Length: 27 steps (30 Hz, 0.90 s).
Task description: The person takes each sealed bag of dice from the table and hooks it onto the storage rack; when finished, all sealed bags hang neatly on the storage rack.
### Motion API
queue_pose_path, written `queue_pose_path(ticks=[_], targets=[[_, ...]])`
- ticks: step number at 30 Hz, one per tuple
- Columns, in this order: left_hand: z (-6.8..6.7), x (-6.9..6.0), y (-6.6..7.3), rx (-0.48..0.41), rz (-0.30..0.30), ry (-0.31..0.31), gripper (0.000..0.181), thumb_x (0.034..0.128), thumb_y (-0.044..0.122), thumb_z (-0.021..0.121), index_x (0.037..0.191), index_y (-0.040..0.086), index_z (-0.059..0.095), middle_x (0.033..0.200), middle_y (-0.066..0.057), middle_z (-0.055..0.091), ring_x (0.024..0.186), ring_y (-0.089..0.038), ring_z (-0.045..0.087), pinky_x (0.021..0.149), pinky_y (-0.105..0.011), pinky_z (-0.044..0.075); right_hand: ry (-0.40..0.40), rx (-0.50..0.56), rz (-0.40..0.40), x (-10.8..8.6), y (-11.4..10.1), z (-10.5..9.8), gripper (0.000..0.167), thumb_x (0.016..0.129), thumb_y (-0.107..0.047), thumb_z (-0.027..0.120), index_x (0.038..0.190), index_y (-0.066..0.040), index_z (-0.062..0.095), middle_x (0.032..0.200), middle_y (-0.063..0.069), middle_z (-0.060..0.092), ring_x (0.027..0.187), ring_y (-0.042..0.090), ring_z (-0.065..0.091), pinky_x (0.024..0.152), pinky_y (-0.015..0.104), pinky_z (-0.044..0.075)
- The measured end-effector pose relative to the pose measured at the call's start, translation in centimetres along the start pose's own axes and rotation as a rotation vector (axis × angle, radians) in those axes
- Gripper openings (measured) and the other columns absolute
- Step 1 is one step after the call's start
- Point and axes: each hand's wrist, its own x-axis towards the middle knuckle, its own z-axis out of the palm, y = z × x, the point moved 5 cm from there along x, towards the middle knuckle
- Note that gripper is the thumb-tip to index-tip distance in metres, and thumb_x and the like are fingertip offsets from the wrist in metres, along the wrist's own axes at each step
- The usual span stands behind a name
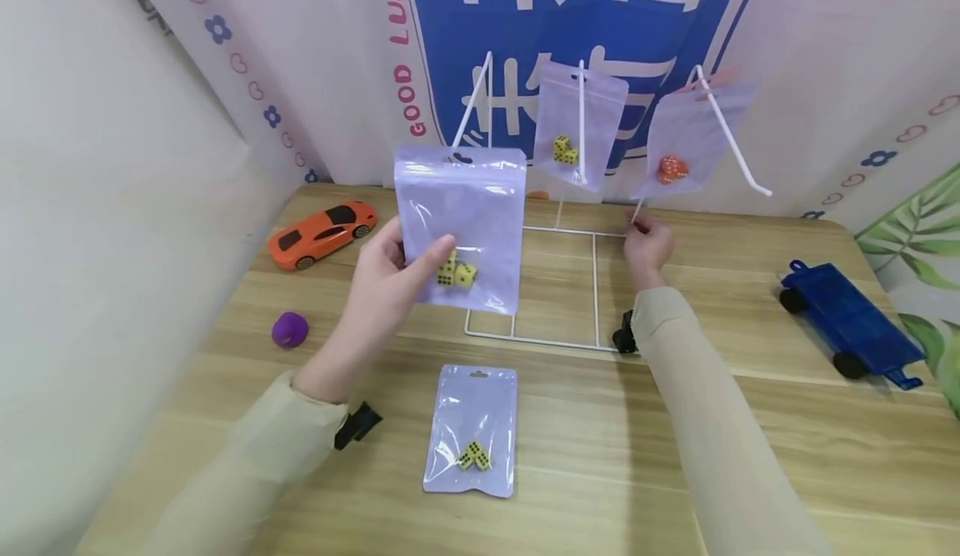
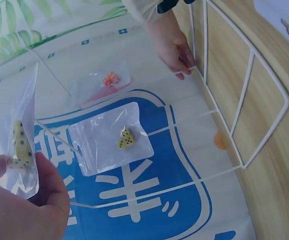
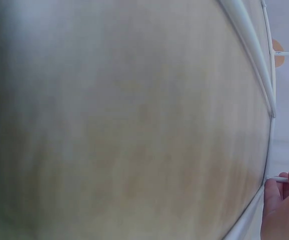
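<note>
My left hand (image 1: 393, 277) pinches a lilac zip bag (image 1: 480, 197) with yellow dice (image 1: 455, 271) inside, thumb across its front. The bag's top hole lies at the left prong of a white wire rack (image 1: 595, 289); whether the prong passes through it I cannot tell. At the rack's rear right corner, my right hand (image 1: 649, 247) pinches the wire upright low down, also visible in the right wrist view (image 3: 284, 205). A bag with yellow dice (image 2: 112, 137) hangs on the middle prong, and another with orange dice (image 1: 701, 135) on the right one.
On the table (image 1: 570, 456), another bag of yellow dice (image 1: 472, 414) lies flat in front. An orange toy car (image 1: 322, 235) and a small purple object (image 1: 289, 329) are at left. The blue toy trailer (image 1: 851, 318) stands at right. Behind the rack hangs a printed cloth (image 1: 450, 6).
</note>
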Motion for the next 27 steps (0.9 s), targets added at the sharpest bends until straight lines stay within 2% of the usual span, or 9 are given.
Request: queue_pose_path(ticks=[3,6,10,15,21,27], targets=[[0.1,0.5,-0.1,0.000,0.018,0.031,0.034,0.0948,0.022,0.064,0.122,0.003,0.057,0.097,0.001,0.067,0.081,-0.008,0.065,0.070,-0.020,0.059,-0.007,0.004,-0.002,0.0,-0.1,0.1,0.025,0.092,-0.005,0.060,0.114,-0.002,0.072,0.120,0.015,0.071,0.103,0.019,0.061,0.074,0.012,0.041],[0.1,0.9,-0.4,-0.019,0.017,0.033,0.034,0.0948,0.024,0.064,0.122,0.004,0.057,0.096,0.003,0.067,0.082,-0.008,0.065,0.070,-0.020,0.059,-0.008,-0.006,-0.005,0.0,-0.1,0.1,0.025,0.092,-0.005,0.060,0.114,-0.002,0.072,0.119,0.015,0.071,0.101,0.018,0.059,0.074,0.012,0.040],[0.1,1.5,-0.8,-0.059,-0.004,0.032,0.034,0.0943,0.026,0.065,0.120,0.005,0.057,0.095,0.004,0.067,0.081,-0.007,0.065,0.070,-0.020,0.059,-0.003,-0.012,-0.010,0.1,0.0,0.0,0.025,0.093,-0.005,0.059,0.113,-0.002,0.072,0.119,0.015,0.071,0.096,0.015,0.057,0.072,0.010,0.039],[0.1,2.6,-1.5,-0.021,-0.035,0.039,0.039,0.0940,0.031,0.066,0.123,0.006,0.056,0.100,0.001,0.066,0.084,-0.008,0.064,0.072,-0.019,0.059,-0.004,0.007,0.004,0.2,0.3,0.1,0.024,0.092,-0.004,0.060,0.113,-0.002,0.072,0.119,0.015,0.071,0.098,0.016,0.057,0.073,0.010,0.039],[0.4,5.0,-2.5,0.017,-0.007,0.040,0.043,0.0940,0.035,0.065,0.126,0.007,0.057,0.109,-0.008,0.066,0.087,-0.012,0.062,0.072,-0.018,0.057,-0.027,0.018,0.045,0.3,0.5,0.3,0.025,0.093,-0.005,0.060,0.116,-0.003,0.070,0.123,0.013,0.069,0.109,0.021,0.060,0.085,0.017,0.048],[0.8,8.4,-2.7,0.046,0.003,0.061,0.046,0.0935,0.037,0.066,0.128,0.007,0.057,0.112,-0.009,0.065,0.091,-0.013,0.061,0.076,-0.021,0.058,-0.020,-0.005,0.039,0.3,0.3,0.2,0.025,0.093,-0.006,0.060,0.115,-0.005,0.071,0.122,0.013,0.070,0.102,0.017,0.059,0.076,0.012,0.043]])
